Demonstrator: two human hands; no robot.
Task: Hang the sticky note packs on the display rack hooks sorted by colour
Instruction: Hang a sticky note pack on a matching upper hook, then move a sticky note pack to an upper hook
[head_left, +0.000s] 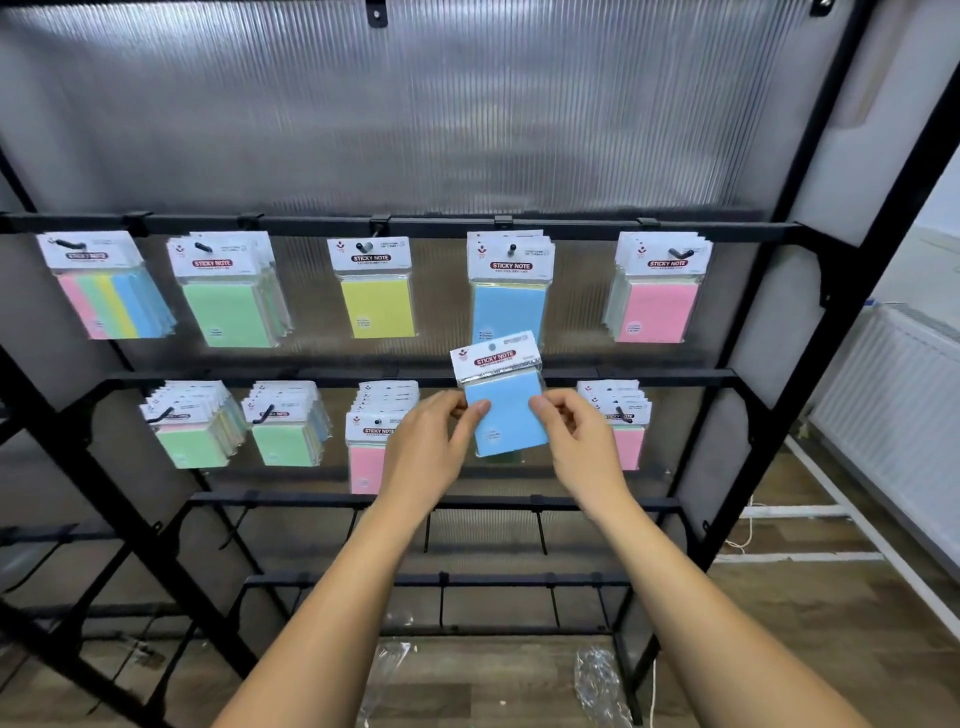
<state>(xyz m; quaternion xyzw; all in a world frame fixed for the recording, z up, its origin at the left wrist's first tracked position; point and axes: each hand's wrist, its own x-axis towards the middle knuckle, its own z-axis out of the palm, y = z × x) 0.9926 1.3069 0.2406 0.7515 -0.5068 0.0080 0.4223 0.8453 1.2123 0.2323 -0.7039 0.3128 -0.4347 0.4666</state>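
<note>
While both thumbs pinch its sides, left hand (434, 431) & right hand (574, 434) hold a blue pack (506, 410) upright, hole up, below the blue hook (511, 249), prob. to hang.

We've got a black display rack (519, 228): top rail hooks carry multicolour packs (111, 291), green packs (228, 296), a yellow pack (375, 291), blue packs (508, 286), pink packs (657, 291). Second rail's a mix of green and pink-fronted bunches (285, 426).
</note>
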